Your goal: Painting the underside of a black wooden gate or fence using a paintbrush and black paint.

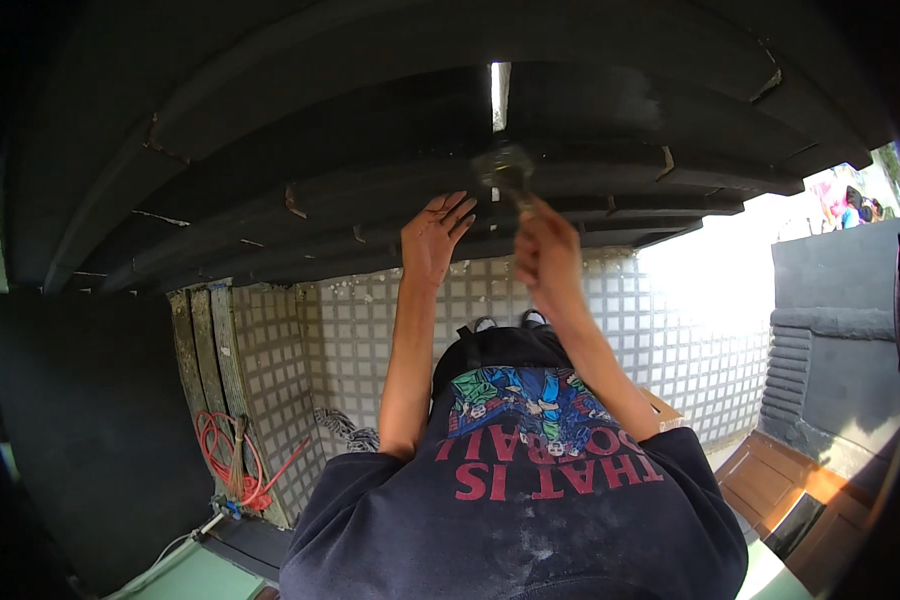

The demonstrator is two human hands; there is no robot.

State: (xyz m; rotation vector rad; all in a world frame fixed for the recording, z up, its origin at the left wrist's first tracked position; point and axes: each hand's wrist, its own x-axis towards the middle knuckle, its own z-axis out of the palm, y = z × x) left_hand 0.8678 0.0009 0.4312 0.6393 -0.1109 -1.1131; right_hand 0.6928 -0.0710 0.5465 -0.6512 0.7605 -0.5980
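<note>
A bright slit runs through the black boards, which spread out in overlapping rows on both sides of it. Just below the slit is the tool, its head blurred, so its kind cannot be told; whether it touches the boards cannot be told either. The right hand, below the slit and a little to its right, is closed around the tool's handle. The left hand, below the slit and to its left, is apart from the right one and holds nothing; its fingers are loosely spread and point toward the boards, though contact with them cannot be made out. Pale chips mark the board edges to the left of the slit, and similar ones lie to its right. Farther below the slit are the tiled floor, two shoes and the person's dark shirt, printed on the chest. Low and left of the slit, a red hose hangs in a coil by some upright planks, with a striped cloth on the floor near them. Low and right of it are part of a box beside the right arm, a brown panel and, higher up, a grey wall.
</note>
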